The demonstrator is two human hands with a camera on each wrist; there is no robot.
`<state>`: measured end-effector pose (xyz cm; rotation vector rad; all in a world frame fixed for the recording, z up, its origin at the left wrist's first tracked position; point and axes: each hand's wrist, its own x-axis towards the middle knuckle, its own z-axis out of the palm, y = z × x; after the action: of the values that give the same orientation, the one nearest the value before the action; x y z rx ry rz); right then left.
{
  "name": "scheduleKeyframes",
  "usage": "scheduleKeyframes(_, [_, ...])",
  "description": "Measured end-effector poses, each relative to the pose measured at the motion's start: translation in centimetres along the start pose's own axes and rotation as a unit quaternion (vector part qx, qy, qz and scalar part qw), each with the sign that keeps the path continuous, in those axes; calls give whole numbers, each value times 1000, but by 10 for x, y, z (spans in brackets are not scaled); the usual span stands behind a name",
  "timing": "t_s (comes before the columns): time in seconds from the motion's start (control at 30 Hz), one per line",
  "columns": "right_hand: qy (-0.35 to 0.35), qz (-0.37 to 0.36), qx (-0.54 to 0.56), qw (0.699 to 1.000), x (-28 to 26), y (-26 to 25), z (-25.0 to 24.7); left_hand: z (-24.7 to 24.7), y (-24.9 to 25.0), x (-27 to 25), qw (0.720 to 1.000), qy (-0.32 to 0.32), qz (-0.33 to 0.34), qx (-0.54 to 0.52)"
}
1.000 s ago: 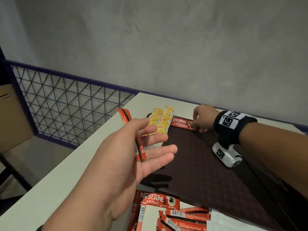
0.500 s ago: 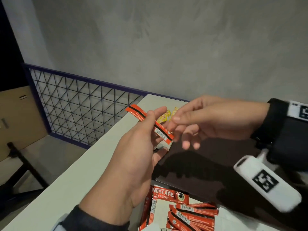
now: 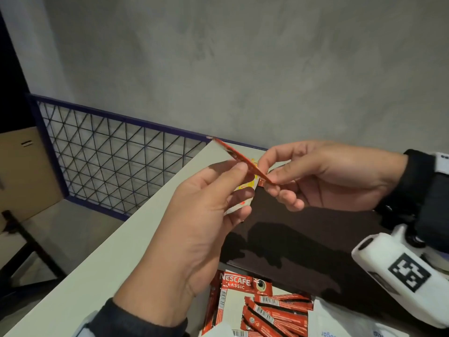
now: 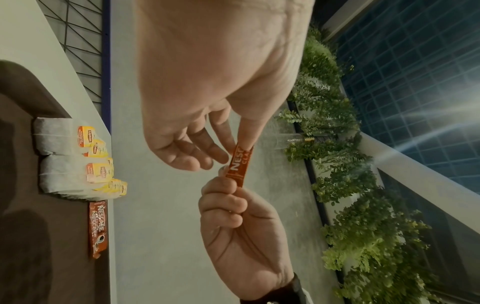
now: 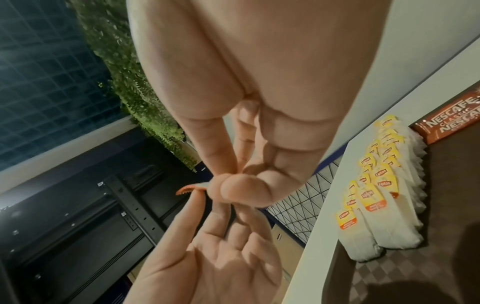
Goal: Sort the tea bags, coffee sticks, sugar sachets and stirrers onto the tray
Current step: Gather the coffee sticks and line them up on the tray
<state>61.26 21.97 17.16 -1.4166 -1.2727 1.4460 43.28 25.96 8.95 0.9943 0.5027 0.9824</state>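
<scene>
Red coffee stick (image 3: 239,159) pinched at once by my left hand (image 3: 204,215) and right hand (image 3: 323,173), above the dark tray (image 3: 303,239), whose far edge holds tea bags (image 4: 64,156).

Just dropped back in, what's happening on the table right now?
The person is holding one red coffee stick in the air between both hands: the left hand pinches one end and the right hand pinches the other, above the dark tray. On the tray's far end sit rows of tea bags and, next to them, coffee sticks already placed. More coffee sticks lie in a pile off the tray's near edge.
</scene>
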Motion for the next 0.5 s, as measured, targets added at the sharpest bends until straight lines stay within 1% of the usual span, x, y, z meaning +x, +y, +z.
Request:
scheduleKeyframes(0.17, [-16,-5,-30,999,-4,-2,1,1,2,0,1000,19,4,-5])
scheduleKeyframes(0.23, [-5,-35,-94,995,-5,-2,1,1,2,0,999,34,-3,-9])
scheduleKeyframes(0.3, [41,-99,-171,979,-4,0,2,1,1,0,999,38,-17,2])
scheduleKeyframes(0.37, [88,-143,-216,962,-2,1,1,1,0,-1,999,38,-32,15])
scheduleKeyframes(0.43, [118,-156,-239,951,2,-2,-5,2,0,-2,998,40,-39,20])
scheduleKeyframes(0.5, [142,-135,-228,954,4,-5,-16,4,1,-2,998,48,-45,14])
